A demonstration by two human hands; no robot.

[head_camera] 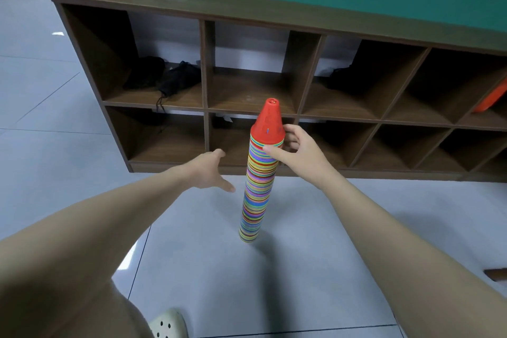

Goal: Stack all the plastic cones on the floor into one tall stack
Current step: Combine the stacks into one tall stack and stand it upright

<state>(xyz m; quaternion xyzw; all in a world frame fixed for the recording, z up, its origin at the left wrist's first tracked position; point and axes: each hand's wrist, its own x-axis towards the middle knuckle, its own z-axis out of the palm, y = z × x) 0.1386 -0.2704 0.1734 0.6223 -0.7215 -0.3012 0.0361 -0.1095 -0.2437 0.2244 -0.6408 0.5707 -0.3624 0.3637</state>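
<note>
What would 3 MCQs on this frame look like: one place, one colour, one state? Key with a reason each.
1. Where does the cone stack stand?
A. on the floor in front of the shelf
B. inside a cubby
C. on top of the shelf

2. What colour is the top cone?
A. green
B. red
C. white

3. What is the left hand doing?
A. gripping the stack
B. holding a loose cone
C. open, beside the stack and holding nothing

Key:
1 A: the base sits on the grey floor ahead of the shelf.
2 B: the cap cone is plainly red.
3 C: its fingers are spread clear of the stack; only the right hand curls round it, just under the top cone.
</note>
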